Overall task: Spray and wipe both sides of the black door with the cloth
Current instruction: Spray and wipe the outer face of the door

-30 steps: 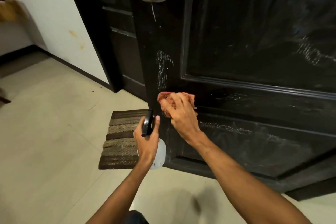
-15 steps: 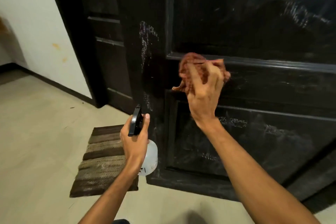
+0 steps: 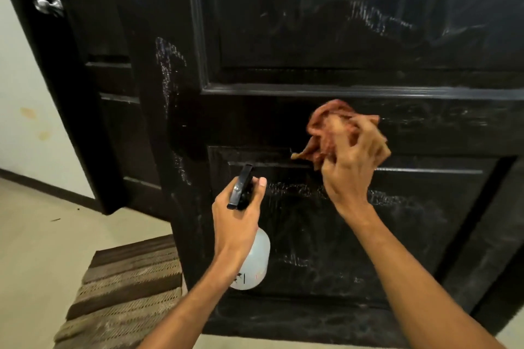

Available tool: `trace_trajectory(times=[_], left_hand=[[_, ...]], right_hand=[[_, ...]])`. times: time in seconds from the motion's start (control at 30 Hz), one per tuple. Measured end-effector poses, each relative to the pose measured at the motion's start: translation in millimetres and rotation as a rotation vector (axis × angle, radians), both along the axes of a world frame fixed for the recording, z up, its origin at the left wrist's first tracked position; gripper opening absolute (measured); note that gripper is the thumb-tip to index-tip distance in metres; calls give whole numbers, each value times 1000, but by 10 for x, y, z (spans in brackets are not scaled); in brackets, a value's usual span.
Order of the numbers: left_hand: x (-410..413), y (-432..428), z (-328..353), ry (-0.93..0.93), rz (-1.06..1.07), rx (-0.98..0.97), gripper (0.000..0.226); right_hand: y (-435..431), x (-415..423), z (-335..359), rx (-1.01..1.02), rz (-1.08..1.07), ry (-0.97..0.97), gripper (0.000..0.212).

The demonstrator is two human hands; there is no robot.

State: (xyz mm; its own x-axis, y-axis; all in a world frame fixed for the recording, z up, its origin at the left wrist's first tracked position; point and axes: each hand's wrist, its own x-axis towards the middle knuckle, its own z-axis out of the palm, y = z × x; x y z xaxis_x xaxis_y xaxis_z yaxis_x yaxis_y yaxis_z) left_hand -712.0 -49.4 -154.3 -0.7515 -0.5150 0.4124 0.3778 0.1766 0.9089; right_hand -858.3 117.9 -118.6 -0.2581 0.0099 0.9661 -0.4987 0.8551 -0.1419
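Since the earlier frame, the crumpled reddish-brown cloth point(image 3: 331, 133) is carried rightward along the black panelled wooden door point(image 3: 354, 37), from beside the left stile to the flat cross rail just below the horizontal moulding, and the view is drawn closer to the door. The cloth is bunched in the right hand point(image 3: 354, 161), whose fingers are curled round it and by which it is pressed against the door; the outline is blurred by motion. A translucent white plastic spray bottle with a black trigger head point(image 3: 252, 258) is gripped by the left hand point(image 3: 235, 215), fingers wrapped round the neck and the nozzle pointed at the lower recessed panel of the door, close to it but not seen to touch it.

Whitish streaks and smears are seen above the moulding, on the left stile and across the lower panel, so this face is judged partly wiped at most. The door's other side is not shown being cleaned, and it is judged still to be done. A brown striped woven mat point(image 3: 124, 286) lies on the floor at the door's lower left corner.
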Motion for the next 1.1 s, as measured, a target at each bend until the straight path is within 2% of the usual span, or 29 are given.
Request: trace_trajectory(times=[0.07,0.1,0.2,0.23,0.27,0.33,0.37,0.4,0.47,0.5,0.53,0.57,0.63,0.67,0.7,0.77,0.8,0.83,0.87,0.93,0.97,1.0,1.07,1.1], left_hand=[[-120,95,-1,-5,-25,-38,20],[-169,143,4,-8,-36,-49,24],[-319,342,74,-10,-61,-103,29],[-349,403,105,-5,-73,-118,27],[-380,449,135,0,-91,-126,25],[-444,533,173,6,-130,-123,24],[-470,576,186,5,-142,-119,25],[-499,641,210,3,-147,-114,27],[-547,769,270,0,-142,-103,32],[-571,825,307,-2,-139,-97,34],[-597,883,356,2,-140,-91,36],[-623,933,413,4,-146,-86,37],[-675,1020,486,10,-166,-101,36],[-690,1052,505,12,-175,-114,34],[-697,1100,514,12,-180,-129,33],[-698,1158,500,3,-185,-134,31],[-699,1191,491,2,-188,-132,31],[-697,1217,481,-2,-194,-123,30],[-701,1251,473,-1,-203,-118,30],[-712,1366,478,-8,-222,-107,29],[-719,1412,480,-12,-230,-100,29],[-729,1462,474,-12,-240,-96,29],[-753,1578,463,-16,-239,-102,32],[-770,1610,463,-29,-229,-111,34]], right_hand=[[74,35,73,-419,-46,-131,58],[54,43,70,-445,-66,-139,58],[214,-67,-24,30,-30,34,61],[357,-138,-5,49,-36,60,62],[474,-210,15,-94,-52,40,61],[548,-204,63,-558,-95,-66,61],[499,-171,68,-622,-122,-76,63],[462,-168,50,-513,-123,-59,65],[442,-185,-74,18,-41,18,67],[537,-217,-56,186,-27,56,65],[696,-271,1,185,-31,74,60],[842,-326,78,6,-53,62,57],[1077,-348,259,-568,-84,-28,57],[1105,-335,302,-684,-125,-43,59],[1124,-338,296,-604,-150,-40,60],[1123,-342,138,-125,-97,23,66],[1211,-359,92,45,-89,38,67],[1328,-395,101,55,-93,38,65],[1441,-451,124,-112,-107,15,62],[1609,-468,222,-657,-114,-51,59],[1616,-452,234,-731,-146,-51,59],[1624,-444,192,-616,-164,-50,60],[1673,-437,-17,-113,-110,-3,64],[1771,-451,-56,41,-101,22,64]])
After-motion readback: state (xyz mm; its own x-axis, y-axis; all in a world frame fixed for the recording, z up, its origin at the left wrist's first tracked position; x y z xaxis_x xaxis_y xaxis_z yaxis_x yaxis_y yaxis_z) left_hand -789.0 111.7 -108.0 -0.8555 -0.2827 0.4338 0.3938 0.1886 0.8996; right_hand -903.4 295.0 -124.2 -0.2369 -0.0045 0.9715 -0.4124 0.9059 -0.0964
